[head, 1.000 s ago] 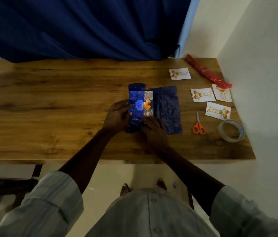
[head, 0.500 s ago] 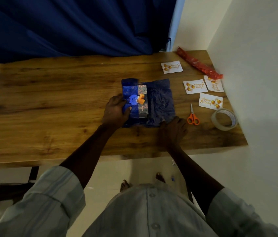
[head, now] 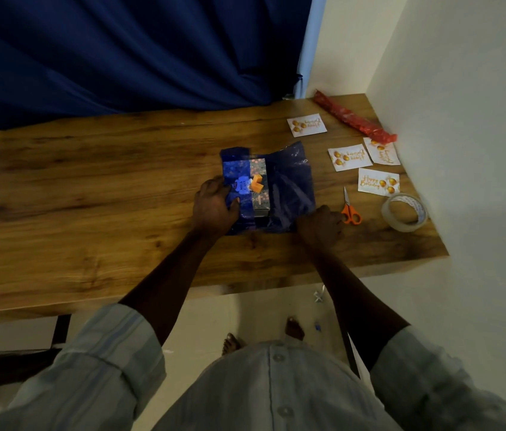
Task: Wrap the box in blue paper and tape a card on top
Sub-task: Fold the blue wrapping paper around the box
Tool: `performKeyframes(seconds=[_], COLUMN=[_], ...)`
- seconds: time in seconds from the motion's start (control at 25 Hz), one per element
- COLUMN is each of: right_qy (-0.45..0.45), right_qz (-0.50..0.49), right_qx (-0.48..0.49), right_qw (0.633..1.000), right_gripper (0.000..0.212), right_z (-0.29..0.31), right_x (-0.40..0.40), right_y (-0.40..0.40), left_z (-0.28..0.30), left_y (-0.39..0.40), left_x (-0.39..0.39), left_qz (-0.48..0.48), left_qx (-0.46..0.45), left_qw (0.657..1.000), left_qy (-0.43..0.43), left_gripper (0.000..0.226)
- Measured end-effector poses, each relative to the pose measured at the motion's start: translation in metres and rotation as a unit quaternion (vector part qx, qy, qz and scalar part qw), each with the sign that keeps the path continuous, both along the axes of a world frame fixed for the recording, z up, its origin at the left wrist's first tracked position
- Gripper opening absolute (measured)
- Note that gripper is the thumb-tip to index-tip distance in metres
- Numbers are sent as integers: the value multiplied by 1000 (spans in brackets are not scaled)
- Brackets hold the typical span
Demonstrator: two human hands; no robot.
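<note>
Now we press our left hand (head: 214, 206) with curled fingers onto the blue paper (head: 289, 188) folded over the box (head: 258, 185) at mid-bench (head: 90, 194). Our right hand (head: 320, 225) pinches the paper's near right corner, just beside the orange scissors (head: 349, 209). Birthday cards (head: 377, 181) lie farther right.

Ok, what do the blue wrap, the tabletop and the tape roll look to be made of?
Blue wrap: thin glossy film or foil paper, judging by its creases and sheen. Tabletop: wood or wood-look laminate, with visible grain and a matte finish. Tape roll: clear plastic tape, see-through.
</note>
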State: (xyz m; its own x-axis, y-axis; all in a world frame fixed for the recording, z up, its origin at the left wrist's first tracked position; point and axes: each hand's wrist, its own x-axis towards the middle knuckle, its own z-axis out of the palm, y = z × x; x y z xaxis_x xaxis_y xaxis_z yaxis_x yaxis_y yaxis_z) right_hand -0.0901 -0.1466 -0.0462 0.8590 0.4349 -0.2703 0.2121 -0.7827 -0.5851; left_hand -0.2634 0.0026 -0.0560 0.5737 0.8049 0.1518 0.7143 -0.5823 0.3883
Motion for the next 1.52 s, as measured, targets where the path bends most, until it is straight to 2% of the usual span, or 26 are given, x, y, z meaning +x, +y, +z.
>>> performKeyframes(seconds=[0.16,0.24,0.32,0.44,0.48,0.6,0.72,0.92,1.04,1.12,1.2,1.28,1.36,1.44,1.52], right_qy=[70,63,65,58,54,20,-98,-189,-172,-116,-104,-123,-81,-33,-35], right_qz=[-47,-80,-109,-94,-86,-51,22,140,171,126,47,-31,-86,-91,-77], right_qx=[193,202,172,112,124,242,303,265,301,328,297,183,87,38,19], right_qw=[978,974,977,988,987,969,948,935,922,929,948,975,989,995,996], right_gripper=[34,42,46,23,18,4,8,13,19,34,52,61,63,60,56], right_z=[9,13,11,9,10,13,14,9,7,6,6,5,2,-1,-4], right_x=[-11,-17,-18,-19,-20,-30,-41,-59,-69,-68,-60,-46,-32,-21,-14], right_y=[2,5,8,11,11,14,17,18,15,15,14,11,5,0,-1], left_z=[1,2,3,3,3,4,4,6,7,7,6,5,4,4,4], left_y=[1,0,0,0,0,1,1,1,0,0,0,1,1,1,1], left_x=[0,0,0,-1,-1,-2,-2,2,3,3,4,4,5,5,5], left_qz=[-2,-5,-6,-13,-16,-54,-101,-117,-115,-116,-115,-109,-105,-104,-104], left_qx=[6,4,5,7,6,15,21,8,-1,1,2,-3,-7,-6,-5], left_qw=[1000,1000,1000,1000,1000,998,994,992,993,993,993,994,994,994,994], left_qy=[15,20,23,23,21,12,23,38,36,32,30,29,25,21,23], left_gripper=[52,50,49,50,49,44,40,40,41,40,40,40,40,39,40])
